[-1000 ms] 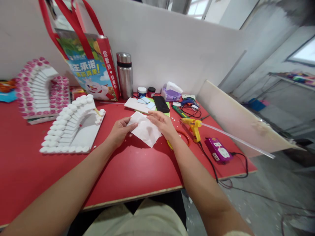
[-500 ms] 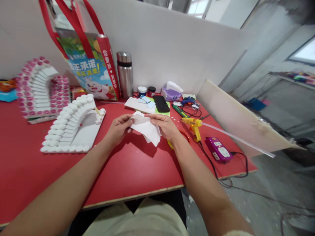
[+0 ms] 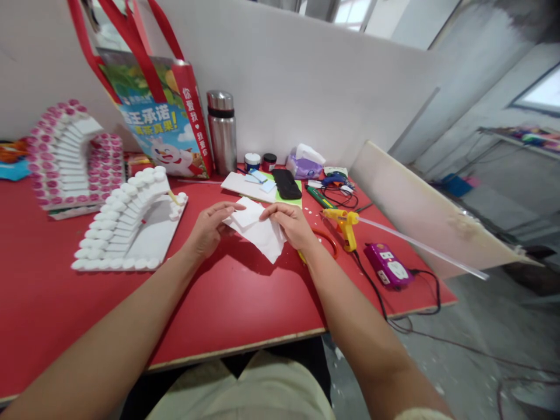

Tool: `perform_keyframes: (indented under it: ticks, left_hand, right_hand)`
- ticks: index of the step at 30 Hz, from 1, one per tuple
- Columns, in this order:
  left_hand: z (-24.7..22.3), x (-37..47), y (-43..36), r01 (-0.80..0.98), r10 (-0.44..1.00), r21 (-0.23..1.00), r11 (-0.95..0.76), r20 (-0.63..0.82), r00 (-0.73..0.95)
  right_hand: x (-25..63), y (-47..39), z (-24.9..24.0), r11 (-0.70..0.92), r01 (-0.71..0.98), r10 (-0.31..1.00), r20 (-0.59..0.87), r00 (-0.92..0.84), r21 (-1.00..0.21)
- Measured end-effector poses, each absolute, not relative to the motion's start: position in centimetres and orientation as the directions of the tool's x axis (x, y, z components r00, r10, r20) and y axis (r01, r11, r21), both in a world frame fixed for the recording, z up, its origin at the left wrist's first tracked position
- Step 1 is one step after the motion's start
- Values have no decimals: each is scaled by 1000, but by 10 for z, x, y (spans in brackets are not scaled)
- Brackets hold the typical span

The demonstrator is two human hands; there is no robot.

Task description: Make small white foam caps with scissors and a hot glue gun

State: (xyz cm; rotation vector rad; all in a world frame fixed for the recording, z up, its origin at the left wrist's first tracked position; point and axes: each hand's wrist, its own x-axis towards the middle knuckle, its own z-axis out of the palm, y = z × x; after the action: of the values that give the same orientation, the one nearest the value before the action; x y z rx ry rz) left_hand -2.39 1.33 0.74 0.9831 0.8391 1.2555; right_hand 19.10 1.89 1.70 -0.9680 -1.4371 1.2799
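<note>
Thin white paper (image 3: 261,232), tissue-like and partly folded over, is stretched between my two hands above the red table. My left hand (image 3: 212,226) pinches its left side between thumb and fingers. On the other side, my right hand (image 3: 289,223) grips the upper right part, with fingertips curled over the top. One corner of the paper hangs down toward me. Left of my hands stands a white curved staircase model (image 3: 126,224) edged with round white pads. Partly behind my right wrist lie orange-handled scissors (image 3: 331,242).
A yellow hot glue gun (image 3: 345,224) with a long glue stick and a purple power socket (image 3: 388,265) sit at right, cords trailing. Behind are a tissue pack (image 3: 304,166), a black phone (image 3: 286,184), a steel flask (image 3: 222,134), a bag (image 3: 168,128) and a pink-trimmed model (image 3: 74,160).
The paper's upper flap now lies folded differently, showing a squarer layer on top. My right fingers have curled in more, and my left hand has shifted slightly left.
</note>
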Motion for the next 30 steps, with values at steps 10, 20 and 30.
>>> perform_keyframes:
  ticks: [10, 20, 30]
  left_hand:
    - [0, -25, 14, -270, 921, 947, 172, -57, 386]
    - [2, -25, 12, -182, 937, 981, 72, -3, 351]
    - [6, -33, 16, -395, 952, 914, 96, 32, 305]
  right_hand:
    - [194, 15, 25, 204, 14, 952, 195, -235, -979]
    - [194, 18, 21, 0, 101, 959, -29, -283, -995]
    - [205, 21, 19, -12, -53, 965, 2, -263, -999]
